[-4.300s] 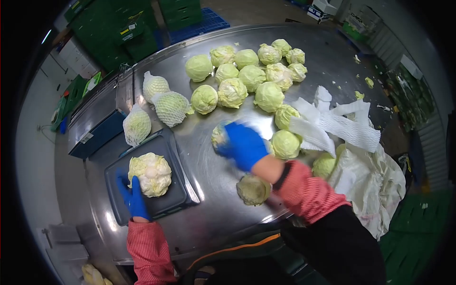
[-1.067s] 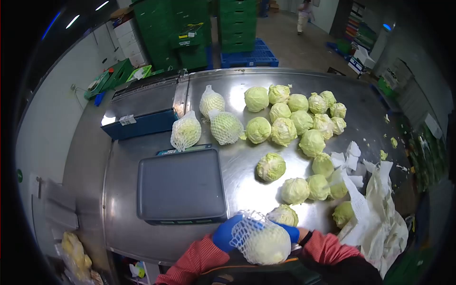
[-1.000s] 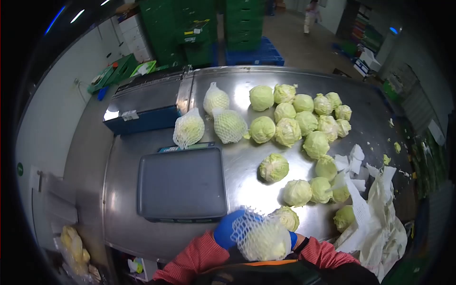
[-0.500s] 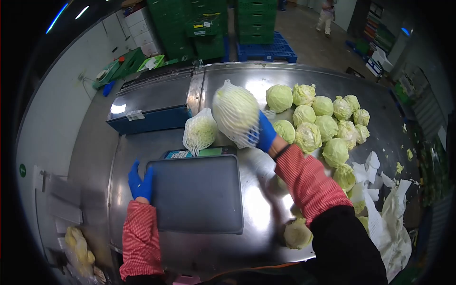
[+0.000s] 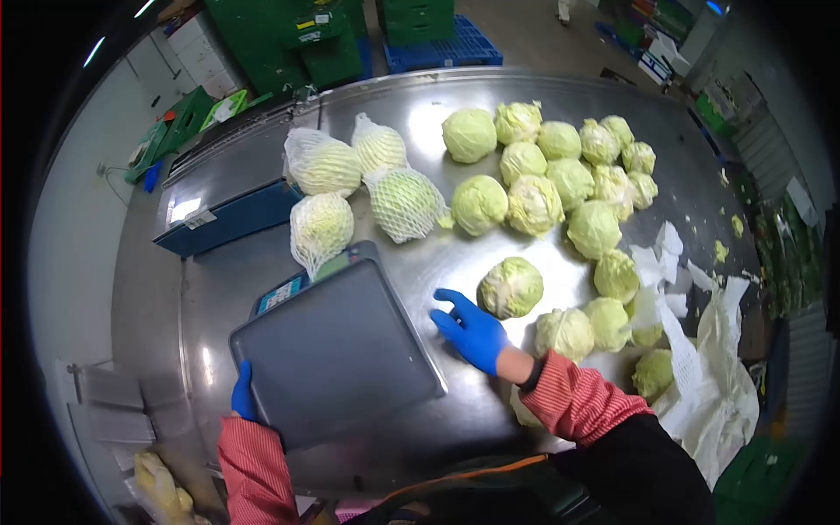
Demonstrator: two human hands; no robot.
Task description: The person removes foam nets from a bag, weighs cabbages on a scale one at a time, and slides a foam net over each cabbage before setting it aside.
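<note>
My left hand, in a blue glove, grips the left edge of a dark weighing scale; part of the hand is hidden by the scale. The scale sits turned at an angle, with its display panel at the far side. My right hand, also gloved, is open and holds nothing, its fingers apart. It hovers between the scale's right edge and a bare cabbage. Beyond the scale stand several cabbages in white foam nets, among them a netted cabbage and another netted cabbage close to the display.
Many bare cabbages cover the right of the steel table. White foam netting lies at the right edge. A blue-sided box-shaped unit stands at the left back. Green crates rest on a blue pallet beyond.
The netted cabbage has left my right hand and stands with the others. My right hand has come back toward me and opened. The scale has turned counter-clockwise, with my left hand at its edge.
</note>
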